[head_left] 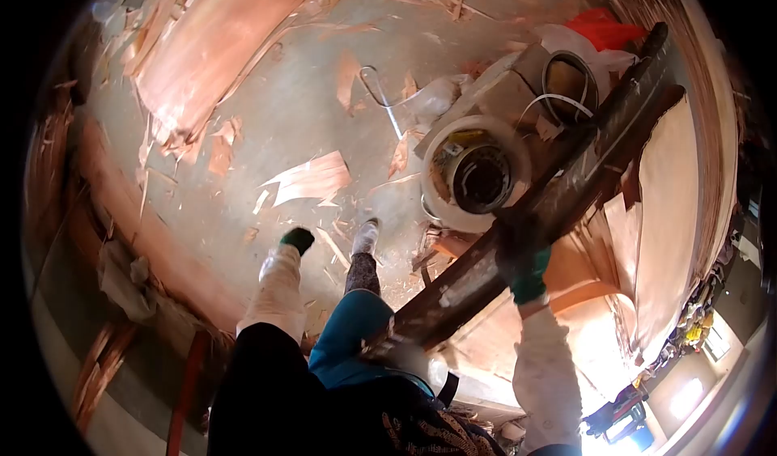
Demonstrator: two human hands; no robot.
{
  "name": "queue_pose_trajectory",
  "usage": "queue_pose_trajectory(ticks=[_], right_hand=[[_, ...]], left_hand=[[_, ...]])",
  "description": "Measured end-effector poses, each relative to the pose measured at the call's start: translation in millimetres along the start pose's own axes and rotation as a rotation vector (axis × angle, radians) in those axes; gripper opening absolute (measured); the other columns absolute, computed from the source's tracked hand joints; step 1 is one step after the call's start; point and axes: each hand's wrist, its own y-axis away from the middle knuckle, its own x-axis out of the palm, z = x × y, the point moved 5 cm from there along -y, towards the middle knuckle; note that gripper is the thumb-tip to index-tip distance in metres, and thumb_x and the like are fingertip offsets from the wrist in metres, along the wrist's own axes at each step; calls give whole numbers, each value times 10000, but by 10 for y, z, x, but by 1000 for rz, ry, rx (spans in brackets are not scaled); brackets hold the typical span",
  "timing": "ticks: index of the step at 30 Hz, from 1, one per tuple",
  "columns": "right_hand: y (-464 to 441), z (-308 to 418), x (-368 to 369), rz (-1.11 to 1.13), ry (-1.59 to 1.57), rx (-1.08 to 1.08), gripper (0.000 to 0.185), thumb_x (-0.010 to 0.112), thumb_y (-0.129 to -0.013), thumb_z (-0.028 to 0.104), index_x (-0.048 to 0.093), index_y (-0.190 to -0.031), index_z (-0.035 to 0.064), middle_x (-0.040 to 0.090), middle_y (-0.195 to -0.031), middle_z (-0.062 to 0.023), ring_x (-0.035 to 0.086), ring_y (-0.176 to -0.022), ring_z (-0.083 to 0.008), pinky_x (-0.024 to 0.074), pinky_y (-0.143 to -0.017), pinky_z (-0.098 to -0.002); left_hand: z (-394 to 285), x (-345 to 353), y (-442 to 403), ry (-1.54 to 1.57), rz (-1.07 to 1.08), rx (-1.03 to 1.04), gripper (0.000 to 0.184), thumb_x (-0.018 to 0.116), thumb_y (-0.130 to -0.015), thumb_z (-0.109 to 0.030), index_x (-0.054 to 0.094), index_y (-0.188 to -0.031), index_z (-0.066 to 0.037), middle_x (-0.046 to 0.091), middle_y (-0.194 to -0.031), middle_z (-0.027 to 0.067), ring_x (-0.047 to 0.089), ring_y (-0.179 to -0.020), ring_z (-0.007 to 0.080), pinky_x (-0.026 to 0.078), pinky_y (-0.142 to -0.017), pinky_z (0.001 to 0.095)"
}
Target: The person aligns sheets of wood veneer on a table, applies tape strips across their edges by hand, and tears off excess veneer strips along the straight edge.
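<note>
My right hand (528, 274), in a dark green glove, is closed on a long dark beam (465, 286) that runs diagonally from my waist to the upper right. Its fingers are partly hidden in shadow against the beam. To the left, my left hand (298, 240), also in a green glove, hangs over the floor, touching nothing; its fingers are too dark and small to make out. A round pale bucket (433, 161) with a dark round container (483, 179) inside stands just left of the beam.
Wood veneer sheets (206, 43) lie at the upper left, and a stack of sheets (676, 205) stands at the right. Veneer scraps (312, 178) litter the floor. A red bag (603, 29) lies at the upper right. My shoe (366, 236) shows below centre.
</note>
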Motion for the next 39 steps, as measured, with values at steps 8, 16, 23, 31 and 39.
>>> queue_pose_trajectory(ticks=[8,16,23,31,39], right_hand=[[154,-141,150,-87,63,-77,137,634,-853,170,699,-955,106,679,-984,-108,628,-934,-322,512,-847,-414],[78,-30,61,-141,107,39,149,595,-888,221,675,-936,104,657,-955,-139,620,-912,-349,513,-792,-440],[-8,-59,144,19,306,76,276,648,-764,76,715,-1031,86,708,-986,-119,664,-927,-304,537,-791,-405],[-43,-228,370,322,391,306,262,701,-734,203,724,-968,88,705,-969,-125,673,-880,-334,518,-834,-431],[-284,-412,591,429,400,395,246,684,-765,204,728,-986,105,704,-986,-124,674,-895,-330,523,-805,-436]], left_hand=[[-480,-172,1653,62,207,-146,135,631,-820,-170,712,-888,-87,702,-900,160,670,-836,336,539,-736,445],[206,-2040,960,275,-578,-420,388,632,-816,-338,681,-1121,-103,643,-1190,195,602,-1118,327,470,-978,404],[-166,-2794,-1814,-94,-538,144,398,637,-782,-364,678,-1130,-175,503,-1383,213,474,-1258,421,404,-1023,511],[-124,-2149,-4524,-144,-297,172,408,686,-725,-356,692,-1072,-143,497,-1388,207,464,-1271,396,405,-998,525],[114,-1531,-5473,-151,102,-60,504,553,-870,-328,536,-1328,-119,421,-1481,106,356,-1381,317,289,-1089,523]])
